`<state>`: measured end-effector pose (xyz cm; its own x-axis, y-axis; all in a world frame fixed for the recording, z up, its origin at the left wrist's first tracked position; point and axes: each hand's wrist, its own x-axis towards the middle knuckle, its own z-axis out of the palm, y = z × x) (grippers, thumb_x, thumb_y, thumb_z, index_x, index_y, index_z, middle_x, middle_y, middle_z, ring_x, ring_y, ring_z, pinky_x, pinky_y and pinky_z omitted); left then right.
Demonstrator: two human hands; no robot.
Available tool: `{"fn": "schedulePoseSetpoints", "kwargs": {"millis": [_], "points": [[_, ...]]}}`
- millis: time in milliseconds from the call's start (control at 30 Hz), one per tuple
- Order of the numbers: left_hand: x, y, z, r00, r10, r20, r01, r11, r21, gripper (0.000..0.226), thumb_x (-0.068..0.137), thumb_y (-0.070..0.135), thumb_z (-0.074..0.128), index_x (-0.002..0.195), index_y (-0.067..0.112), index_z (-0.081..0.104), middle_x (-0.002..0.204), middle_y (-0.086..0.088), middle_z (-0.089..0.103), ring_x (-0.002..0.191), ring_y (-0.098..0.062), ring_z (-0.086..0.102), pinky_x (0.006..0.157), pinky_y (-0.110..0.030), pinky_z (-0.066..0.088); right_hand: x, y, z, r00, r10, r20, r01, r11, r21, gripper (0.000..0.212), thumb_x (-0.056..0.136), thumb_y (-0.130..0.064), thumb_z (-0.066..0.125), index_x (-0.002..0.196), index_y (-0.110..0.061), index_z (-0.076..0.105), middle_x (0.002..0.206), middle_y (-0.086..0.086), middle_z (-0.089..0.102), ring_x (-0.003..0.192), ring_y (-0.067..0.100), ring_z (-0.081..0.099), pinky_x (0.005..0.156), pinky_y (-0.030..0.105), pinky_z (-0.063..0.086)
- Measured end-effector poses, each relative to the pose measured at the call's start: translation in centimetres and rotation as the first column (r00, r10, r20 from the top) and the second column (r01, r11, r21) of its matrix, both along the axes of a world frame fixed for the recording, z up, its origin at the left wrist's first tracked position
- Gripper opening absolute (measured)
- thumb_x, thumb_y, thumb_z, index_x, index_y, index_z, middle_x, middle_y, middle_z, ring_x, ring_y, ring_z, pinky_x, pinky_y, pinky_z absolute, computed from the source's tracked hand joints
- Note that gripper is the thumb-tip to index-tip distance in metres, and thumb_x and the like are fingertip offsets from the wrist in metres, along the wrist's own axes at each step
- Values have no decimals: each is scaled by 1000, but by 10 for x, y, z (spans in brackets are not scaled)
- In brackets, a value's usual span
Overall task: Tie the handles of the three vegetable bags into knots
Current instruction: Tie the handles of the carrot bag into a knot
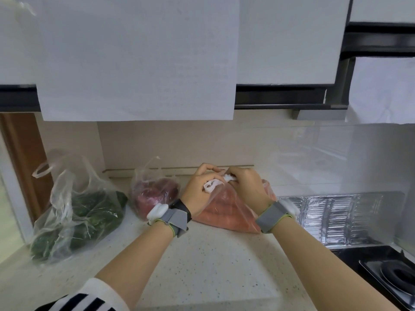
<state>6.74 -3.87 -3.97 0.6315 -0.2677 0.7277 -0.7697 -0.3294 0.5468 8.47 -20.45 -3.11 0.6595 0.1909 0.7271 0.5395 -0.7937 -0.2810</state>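
my left hand [197,189] and right hand [246,187] pinch the carrot bag's handles [212,185], seemingly mid-knot; next, pull tight.

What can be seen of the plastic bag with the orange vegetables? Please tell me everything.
The orange-filled bag is thin clear plastic; its contents look like carrots. It lies on the speckled counter, right of the red-filled bag. Its whitish handles are gathered above it; the left hand and the right hand each grip them. No finished knot is visible.
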Motion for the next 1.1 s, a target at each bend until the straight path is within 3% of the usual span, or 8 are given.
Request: {"fn": "schedulePoseSetpoints", "kwargs": {"millis": [133,233,400,633,700,800,900,1100], "points": [[14,4,-17,997,57,49,-58,998,9,10,80,6,68,84,13,73,106,10,50,94,-10,58,85,-20,48,10,3,-12,963,241,-121,-230,968,101,22,76,0,57,87,-12,72,80,3,72,74,20,66,66,37,51],[20,6,-27,995,93,20,-93,996,-1,19,77,-6,67,84,10,73,102,10,50,91,-2,55,82,-15,45,11,4,-13,931,339,-132,-325,938,121,27,77,6,53,90,-8,72,85,6,73,78,14,65,72,27,52],[28,5,-40,993,121,-16,-121,992,-23,20,78,-4,68,84,14,74,102,-2,54,95,-22,59,83,-21,46,22,7,-32,972,205,-117,-191,975,116,19,68,10,53,73,-3,66,70,12,69,67,26,63,63,39,49],[31,8,-40,998,64,13,-64,998,-21,26,76,-6,56,86,11,73,104,-4,54,98,-11,55,88,-22,46,24,9,-38,969,229,-89,-214,965,149,9,73,-3,58,69,-6,66,66,8,66,59,15,55,56,25,36],[25,7,-37,998,53,32,-51,997,-58,23,79,-2,53,86,9,72,101,-6,55,95,-10,55,85,-19,45,21,8,-37,966,244,-81,-231,962,143,19,78,-15,65,60,-8,58,58,3,58,52,8,47,52,21,34],[21,6,-31,998,57,26,-54,994,-99,17,87,1,58,83,11,71,93,-5,58,91,-13,57,85,-22,44,18,9,-34,970,233,-69,-227,970,90,35,77,-26,74,58,-3,55,54,0,50,49,4,40,50,26,26],[20,6,-33,999,31,-9,-31,994,-106,11,87,9,61,82,13,70,88,-8,62,90,-17,58,84,-28,45,16,8,-36,973,202,-115,-197,979,49,40,77,-35,73,58,-5,54,53,0,50,49,11,43,50,29,32],[21,8,-35,994,30,-107,-40,995,-94,9,76,10,74,77,13,66,84,-11,62,79,-19,59,72,-32,47,14,7,-35,988,124,-91,-124,992,10,28,76,-27,65,59,-11,49,54,-3,46,53,19,45,49,33,33]]}}
